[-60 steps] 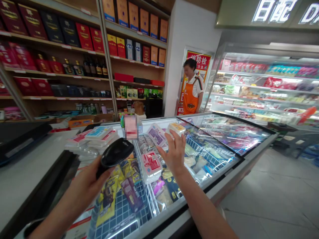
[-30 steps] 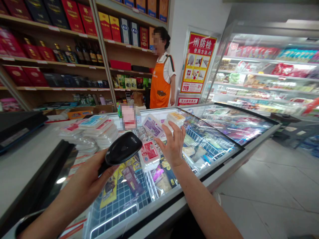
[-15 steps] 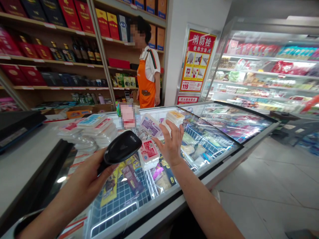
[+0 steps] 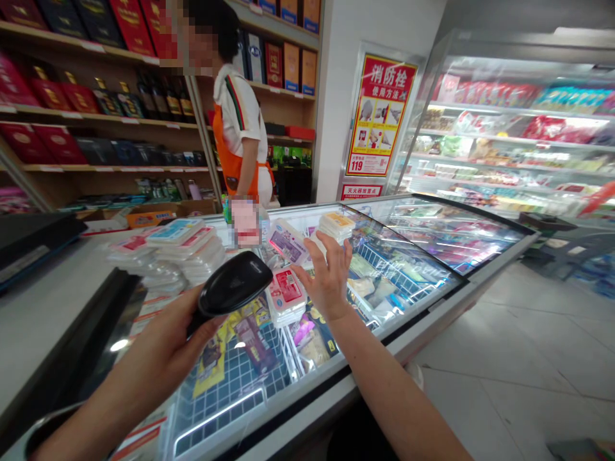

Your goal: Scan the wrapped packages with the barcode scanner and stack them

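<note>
A black handheld scanner (image 4: 236, 282) is gripped by my left hand (image 4: 185, 326), its head over the freezer's glass top. My right hand (image 4: 329, 275) has its fingers spread and curved, close to a tilted pack with a purple label (image 4: 288, 242); whether a fingertip touches that pack I cannot tell. Below it, a stack of clear packs with a red label (image 4: 287, 289) sits between my hands. A faint red light streak shows at the purple label's left edge.
More stacked packs (image 4: 185, 240) stand at the left, beside a grey counter (image 4: 29, 333). Yellow-labelled packs (image 4: 336, 224) lie farther back on the chest freezer (image 4: 432, 307). A person in an orange apron (image 4: 230, 153) is behind it, before shelves.
The person in the orange apron has moved left and nearer. A red light streak now shows on the purple-labelled pack. My hands have barely shifted.
</note>
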`<state>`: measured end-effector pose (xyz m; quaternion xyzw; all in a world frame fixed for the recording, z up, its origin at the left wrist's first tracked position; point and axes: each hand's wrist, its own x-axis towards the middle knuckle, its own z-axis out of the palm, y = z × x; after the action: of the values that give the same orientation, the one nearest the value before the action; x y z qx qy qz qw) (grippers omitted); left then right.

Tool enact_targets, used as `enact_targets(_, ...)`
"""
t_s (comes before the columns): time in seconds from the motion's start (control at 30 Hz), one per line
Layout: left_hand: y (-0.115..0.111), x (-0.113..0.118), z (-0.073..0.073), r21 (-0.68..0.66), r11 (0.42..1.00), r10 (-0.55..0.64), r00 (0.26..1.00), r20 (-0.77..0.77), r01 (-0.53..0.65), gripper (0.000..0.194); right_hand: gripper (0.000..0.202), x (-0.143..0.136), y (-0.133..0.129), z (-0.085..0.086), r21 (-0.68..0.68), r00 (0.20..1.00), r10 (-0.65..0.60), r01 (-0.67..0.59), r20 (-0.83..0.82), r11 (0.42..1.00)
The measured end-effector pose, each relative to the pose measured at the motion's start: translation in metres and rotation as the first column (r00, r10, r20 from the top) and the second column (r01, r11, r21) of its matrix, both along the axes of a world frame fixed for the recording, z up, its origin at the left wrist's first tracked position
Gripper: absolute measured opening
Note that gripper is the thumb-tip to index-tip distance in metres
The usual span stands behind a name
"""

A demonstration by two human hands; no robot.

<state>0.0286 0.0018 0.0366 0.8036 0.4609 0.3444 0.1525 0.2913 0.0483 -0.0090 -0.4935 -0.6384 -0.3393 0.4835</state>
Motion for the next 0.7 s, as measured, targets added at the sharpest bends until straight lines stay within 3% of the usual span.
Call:
enact_targets(0.27,0.002,-0.008,-0.007,-0.021,1.000,-0.016,1.000,0.002,0.017,0.038,0.039,-0.001,-0.002,0.001,0.016,1.000,-0.002,0.002,0.012,1.000)
enact_targets(0.47,0.004,-0.011,-0.008,-0.036,0.998,0.044,0.999,-0.008,-0.044,0.044,0.054,0.007,0.005,-0.002,-0.005,0.995,-0.030,0.030,-0.095,1.000)
enact_targets(0.6,0.004,-0.011,-0.007,-0.085,0.995,0.058,0.998,-0.016,-0.059,0.044,0.067,0.016,0.015,-0.009,-0.181,0.942,-0.126,0.072,-0.310,0.981)
enact_targets(0.7,0.006,-0.009,-0.005,-0.080,0.994,0.066,0.998,-0.018,-0.068,0.042,0.069,0.019,0.023,-0.013,-0.442,0.880,-0.256,0.059,-0.400,0.895)
